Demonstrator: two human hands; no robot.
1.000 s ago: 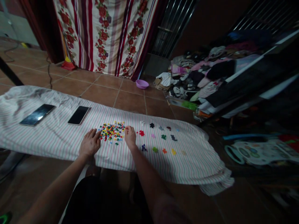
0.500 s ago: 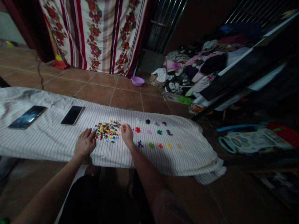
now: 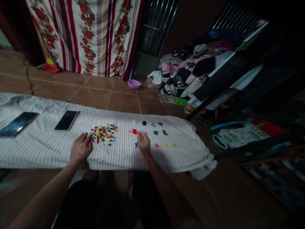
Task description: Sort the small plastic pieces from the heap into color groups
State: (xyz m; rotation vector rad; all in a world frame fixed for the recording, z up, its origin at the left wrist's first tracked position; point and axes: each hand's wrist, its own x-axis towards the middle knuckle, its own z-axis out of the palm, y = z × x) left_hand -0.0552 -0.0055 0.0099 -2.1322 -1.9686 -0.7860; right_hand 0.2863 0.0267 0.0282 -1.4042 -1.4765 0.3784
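A heap of tiny multicoloured plastic pieces [image 3: 103, 133] lies on a striped cloth [image 3: 43, 152]. My left hand [image 3: 81, 148] rests flat beside the heap's left edge, fingers apart, holding nothing. My right hand [image 3: 144, 142] sits to the right of the heap with its fingers pinched together, and a speck of red shows at the fingertips. Just left of those fingers is a small red cluster [image 3: 134, 131]. Further small single-colour clusters, such as a green one [image 3: 155, 132] and a navy one [image 3: 144, 123], are spaced across the cloth. Two smartphones [image 3: 17, 124] [image 3: 66, 120] lie face up at the left.
Beyond the cloth is a brown tile floor [image 3: 119, 101] with a purple basin [image 3: 134, 84] near a floral curtain [image 3: 83, 35]. A heap of clothes [image 3: 183, 70] lies at the right, and a toy panel [image 3: 240, 135] sits lower right.
My right hand has moved right, from the heap's edge to beside the red cluster. My left hand stays by the heap. The whole view has drifted left and slightly up.
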